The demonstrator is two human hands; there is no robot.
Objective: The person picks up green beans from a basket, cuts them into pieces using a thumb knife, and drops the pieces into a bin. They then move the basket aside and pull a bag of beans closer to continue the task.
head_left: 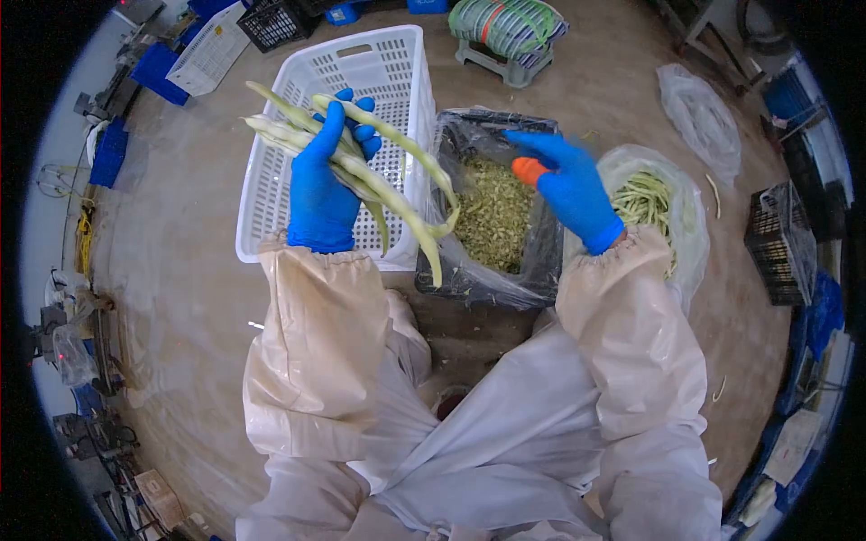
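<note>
My left hand (pixel 323 194), in a blue glove, is closed around several long pale-green beans (pixel 383 187) above a white perforated crate (pixel 415 117). The beans stick out on both sides of the hand, and a few droop toward the right. My right hand (pixel 575 191), also gloved in blue, has an orange cover on its thumb. It hovers over the right side of a black lined bin (pixel 541 261) with its fingers stretched out and nothing visible in them. Chopped green bits (pixel 492 216) fill the bin.
To the right, a clear plastic bag (pixel 690 243) holds more long beans (pixel 642 200). A low stool (pixel 505 65) with a striped cushion stands ahead. Another plastic bag (pixel 699 117) and a black crate (pixel 780 243) are farther right. White and blue crates line the far left.
</note>
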